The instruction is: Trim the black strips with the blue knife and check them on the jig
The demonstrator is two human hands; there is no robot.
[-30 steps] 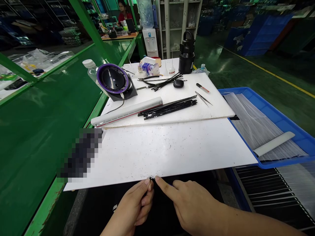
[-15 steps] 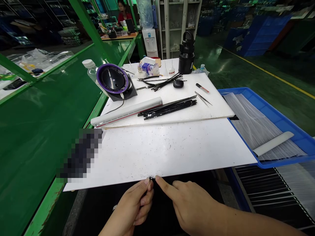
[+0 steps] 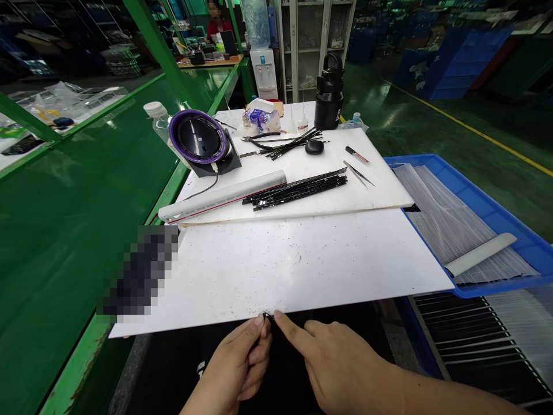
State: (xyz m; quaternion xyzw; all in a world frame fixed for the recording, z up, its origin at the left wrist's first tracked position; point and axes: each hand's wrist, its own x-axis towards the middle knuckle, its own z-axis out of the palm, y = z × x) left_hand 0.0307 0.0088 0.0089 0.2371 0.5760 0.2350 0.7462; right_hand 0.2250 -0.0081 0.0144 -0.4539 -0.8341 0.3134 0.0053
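Note:
At the near edge of the white board (image 3: 242, 276), my left hand (image 3: 242, 357) is closed, pinching a thin black strip (image 3: 268, 316) between thumb and forefinger. Only a short length of the strip shows. My right hand (image 3: 330, 351) reaches in from the right, its forefinger stretched to the strip's other end and the rest of its fingers curled. Its thumb is hidden beneath. Farther back, a bundle of glossy black strips (image 3: 302, 191) lies beside a long white-grey housing (image 3: 224, 196) with a red line, both on a white foam sheet (image 3: 367, 193).
On the foam are tweezers (image 3: 359, 174), a small pen-like tube (image 3: 356, 154), a black case (image 3: 314, 147) and cutting pliers (image 3: 263, 142). A round fan (image 3: 199, 138) and black flask (image 3: 329, 95) stand behind. A blue crate (image 3: 484, 202) holding another housing (image 3: 481, 253) is at right.
Both hands stay almost in place, with the black strip still between them. The view has shifted very slightly; nothing on the board has moved.

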